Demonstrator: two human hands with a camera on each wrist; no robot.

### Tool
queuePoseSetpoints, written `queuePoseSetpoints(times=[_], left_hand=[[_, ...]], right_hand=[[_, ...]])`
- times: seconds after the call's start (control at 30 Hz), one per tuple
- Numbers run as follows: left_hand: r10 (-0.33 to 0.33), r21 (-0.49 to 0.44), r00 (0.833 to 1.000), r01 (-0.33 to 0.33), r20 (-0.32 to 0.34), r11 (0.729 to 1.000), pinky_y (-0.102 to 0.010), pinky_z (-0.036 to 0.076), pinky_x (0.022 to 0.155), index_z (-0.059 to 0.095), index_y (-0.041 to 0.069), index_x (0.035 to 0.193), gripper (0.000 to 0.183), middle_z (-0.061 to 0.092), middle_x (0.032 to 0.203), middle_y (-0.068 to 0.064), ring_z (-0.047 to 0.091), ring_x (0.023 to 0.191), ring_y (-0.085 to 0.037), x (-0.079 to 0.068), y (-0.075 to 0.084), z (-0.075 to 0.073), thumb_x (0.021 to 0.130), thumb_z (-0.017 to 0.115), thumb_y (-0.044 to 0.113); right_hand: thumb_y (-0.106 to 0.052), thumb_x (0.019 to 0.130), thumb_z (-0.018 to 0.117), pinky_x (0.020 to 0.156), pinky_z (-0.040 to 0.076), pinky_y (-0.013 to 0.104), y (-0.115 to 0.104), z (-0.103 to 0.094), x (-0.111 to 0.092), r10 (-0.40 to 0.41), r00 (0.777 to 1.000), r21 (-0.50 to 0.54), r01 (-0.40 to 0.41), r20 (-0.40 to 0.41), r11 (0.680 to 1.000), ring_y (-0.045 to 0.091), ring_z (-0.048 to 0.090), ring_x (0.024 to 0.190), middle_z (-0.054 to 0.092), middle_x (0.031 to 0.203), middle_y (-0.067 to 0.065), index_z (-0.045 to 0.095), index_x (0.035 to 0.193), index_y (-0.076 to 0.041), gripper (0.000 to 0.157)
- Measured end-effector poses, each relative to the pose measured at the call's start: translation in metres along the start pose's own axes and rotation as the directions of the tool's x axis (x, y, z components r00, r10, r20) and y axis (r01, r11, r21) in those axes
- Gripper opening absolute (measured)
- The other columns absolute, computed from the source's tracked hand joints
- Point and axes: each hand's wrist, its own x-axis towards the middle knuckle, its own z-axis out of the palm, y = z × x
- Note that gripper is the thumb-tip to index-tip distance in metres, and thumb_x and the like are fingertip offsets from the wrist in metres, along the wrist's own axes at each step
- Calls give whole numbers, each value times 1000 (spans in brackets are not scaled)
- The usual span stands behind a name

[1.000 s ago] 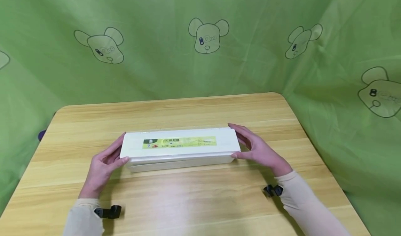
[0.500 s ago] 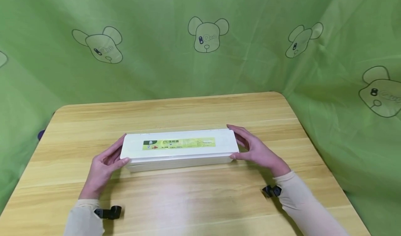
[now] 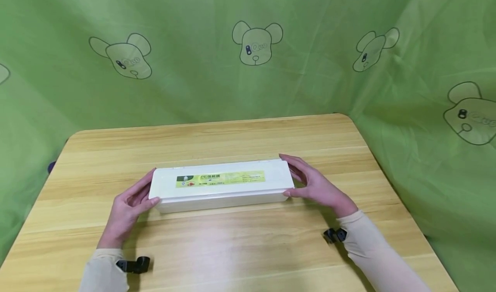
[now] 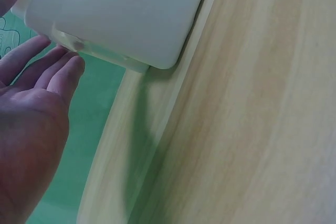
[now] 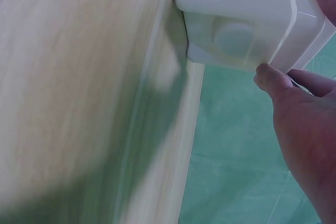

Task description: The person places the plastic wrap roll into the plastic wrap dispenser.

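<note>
A long white plastic cling film box (image 3: 222,202) lies across the table, its lid (image 3: 277,175) down level on the body. On the lid is a yellow-green label (image 3: 221,178) reading "PE" with Chinese characters. My left hand (image 3: 125,210) grips the lid's left end, thumb at the front corner and fingers behind. At the other end my right hand (image 3: 319,186) holds the lid likewise, thumb in front, fingers at the back corner. In the right wrist view, a pale round shape (image 5: 233,38) shows through the box's translucent end wall.
The wood-grain table (image 3: 240,249) has rounded far corners. A green curtain (image 3: 193,94) printed with bear heads hangs behind it and along the sides. Black wrist cameras (image 3: 133,265) are strapped over pale sleeves (image 3: 373,249). Something purple (image 3: 51,167) shows past the left edge.
The lid has come down onto the box; the thin gap along its front left has gone. Both hands moved down slightly with it, the right one also a little leftward.
</note>
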Motion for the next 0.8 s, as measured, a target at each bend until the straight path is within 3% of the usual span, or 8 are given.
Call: queuePoseSetpoints(times=[0.4, 0.8], left_hand=[[-22, 117, 999, 24, -25, 993, -20, 37, 105, 39, -2, 147, 55, 33, 155, -14, 41, 135, -13, 1, -2, -2, 96, 61, -1], [-32, 87, 999, 35, -35, 996, -21, 38, 104, 40, -2, 146, 57, 34, 155, -14, 41, 135, -14, 2, -3, 2, 94, 62, -3]], right_hand=[[-1, 78, 82, 112, 29, 26, 3, 1, 2, 3, 1000, -11, -3, 12, 1000, 28, 29, 141, 24, 157, 13, 26, 155, -7, 95], [0, 77, 82, 110, 34, 28, 4, -3, 4, 13, 999, 12, -13, 45, 1000, 29, 32, 140, 30, 152, 11, 31, 153, -7, 92]])
